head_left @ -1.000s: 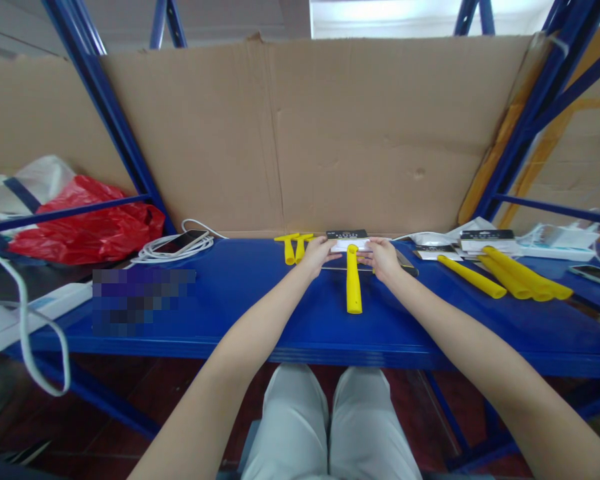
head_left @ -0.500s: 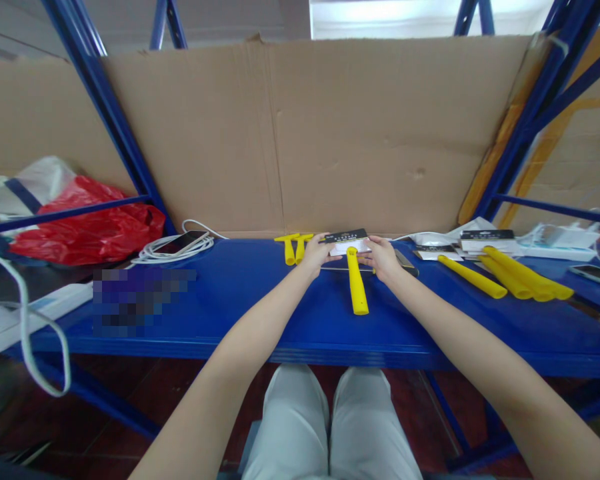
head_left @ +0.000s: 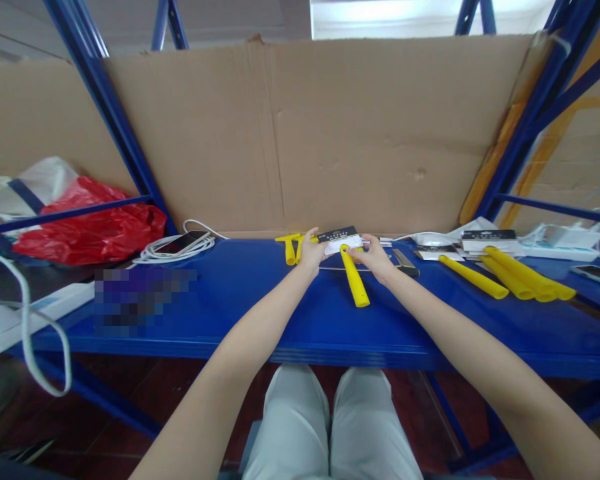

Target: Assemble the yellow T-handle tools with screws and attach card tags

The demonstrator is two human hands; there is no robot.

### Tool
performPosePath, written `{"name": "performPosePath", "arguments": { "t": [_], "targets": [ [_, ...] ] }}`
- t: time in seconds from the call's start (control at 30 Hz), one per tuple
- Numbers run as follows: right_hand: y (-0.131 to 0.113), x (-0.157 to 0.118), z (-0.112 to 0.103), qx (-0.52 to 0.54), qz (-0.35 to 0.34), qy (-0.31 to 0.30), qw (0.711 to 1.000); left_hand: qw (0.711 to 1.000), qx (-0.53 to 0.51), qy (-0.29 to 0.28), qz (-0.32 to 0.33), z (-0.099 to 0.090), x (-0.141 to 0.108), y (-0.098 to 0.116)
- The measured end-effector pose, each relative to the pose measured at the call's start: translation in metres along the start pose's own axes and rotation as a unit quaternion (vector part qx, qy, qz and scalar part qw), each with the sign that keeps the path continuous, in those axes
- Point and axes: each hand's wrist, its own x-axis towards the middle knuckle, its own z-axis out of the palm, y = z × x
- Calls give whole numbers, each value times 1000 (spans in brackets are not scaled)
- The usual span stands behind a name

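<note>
Above the middle of the blue table, both my hands hold a yellow-handled tool (head_left: 355,279), its wide head covered by a black-and-white card (head_left: 341,239). The handle points toward me, leaning a little right at its lower end. My left hand (head_left: 311,251) is closed on the left edge of the card. On the other side, my right hand (head_left: 377,257) grips the card's right end, its thumb close to the top of the handle. Behind my left hand lie two yellow T-shaped tools (head_left: 291,249), one partly hidden. A flat grey-and-black piece (head_left: 405,264) rests right of my right hand.
Several yellow handles (head_left: 513,279) lie at the right, near a stack of black-and-white cards (head_left: 489,240). A phone lies on a coiled white cable (head_left: 173,251) at left, beside a red plastic bag (head_left: 93,223). Cardboard (head_left: 330,133) stands behind; blue posts (head_left: 113,113) frame the table.
The card and the tool's head have shifted slightly left and tilted, so the handle now slants. My right hand has moved left with them, its thumb nearer the handle's top.
</note>
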Motion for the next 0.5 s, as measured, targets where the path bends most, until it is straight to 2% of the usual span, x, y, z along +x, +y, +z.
{"name": "performPosePath", "arguments": {
  "t": [0.17, 0.37, 0.5],
  "targets": [
    [-1, -6, 1, -52, 38, -35, 997, 1000, -17, 17, 9, -2, 3, 0],
    [5, -10, 7, -108, -34, -57, 992, 1000, -10, 21, 7, 0, 2, 1],
    [2, -12, 6, -117, -50, -106, 986, 1000, -11, 24, 2, 1, 2, 2]
  ]
}}
